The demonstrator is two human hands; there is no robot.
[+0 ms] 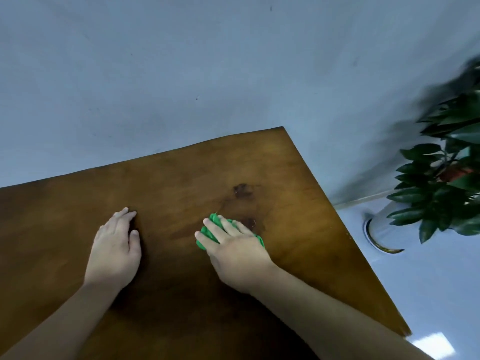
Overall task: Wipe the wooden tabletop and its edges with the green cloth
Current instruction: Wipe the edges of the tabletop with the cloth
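The brown wooden tabletop [181,178] fills the lower left of the head view, its far corner at the upper middle and its right edge running down to the lower right. My right hand [233,250] presses a bunched green cloth [209,231] onto the wood, its fingers curled over it; most of the cloth is hidden beneath the palm. Dark knot-like marks [242,189] lie just beyond the cloth. My left hand [115,245] rests flat on the tabletop to the left, fingers straight, holding nothing.
A leafy potted plant [441,183] in a pale round pot [381,229] stands on the floor past the table's right edge. A grey-blue wall rises behind the table's far edge. Pale floor shows at the lower right.
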